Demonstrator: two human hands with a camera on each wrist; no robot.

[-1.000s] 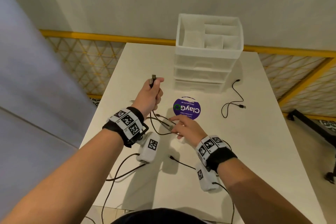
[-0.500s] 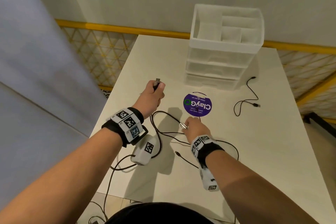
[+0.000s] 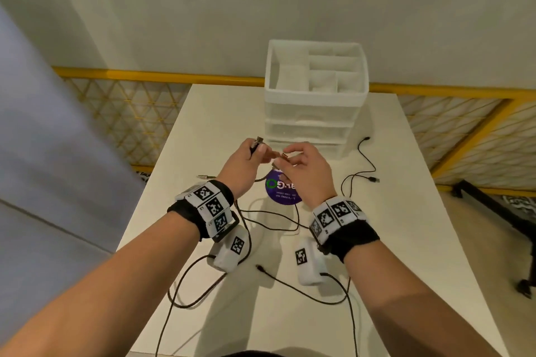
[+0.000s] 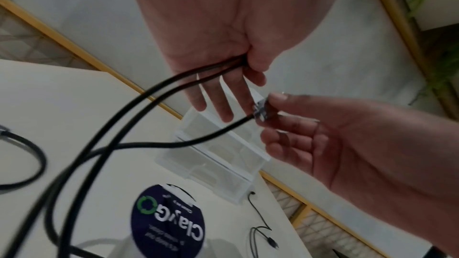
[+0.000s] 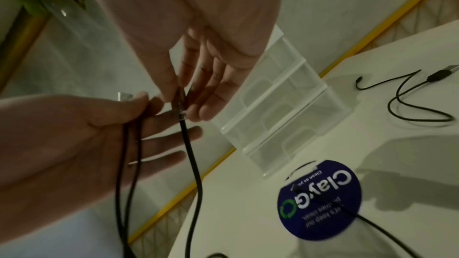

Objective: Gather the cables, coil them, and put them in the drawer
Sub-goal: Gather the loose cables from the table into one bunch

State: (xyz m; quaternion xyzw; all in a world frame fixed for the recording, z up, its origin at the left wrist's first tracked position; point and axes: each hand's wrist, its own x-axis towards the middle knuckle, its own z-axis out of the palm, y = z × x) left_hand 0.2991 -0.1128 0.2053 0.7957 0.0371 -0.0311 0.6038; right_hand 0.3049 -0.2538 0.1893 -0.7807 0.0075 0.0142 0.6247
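Observation:
Both hands are raised over the white table (image 3: pixel 203 124) in front of the drawer unit (image 3: pixel 314 113). My left hand (image 3: pixel 251 153) holds a black cable (image 5: pixel 192 160). Its thumb clamps two strands, the other fingers are straight, and a USB plug (image 3: pixel 259 141) sticks up. My right hand (image 3: pixel 294 159) pinches the cable's other connector (image 4: pixel 259 109) between thumb and fingertips, close to the left fingers. The rest of the cable hangs down to the table. A second thin black cable (image 3: pixel 373 179) lies loose to the right of the drawers.
The translucent drawer unit has its drawers closed and an open divided tray on top. A round purple ClayGo sticker (image 3: pixel 280 190) lies under the hands. Another black lead (image 3: pixel 259 267) runs across the near table. A yellow rail (image 3: pixel 162 76) runs behind the table.
My right hand has come up off the table with the cable's connector and now sits beside the left hand. The left hand kept its hold and rose slightly.

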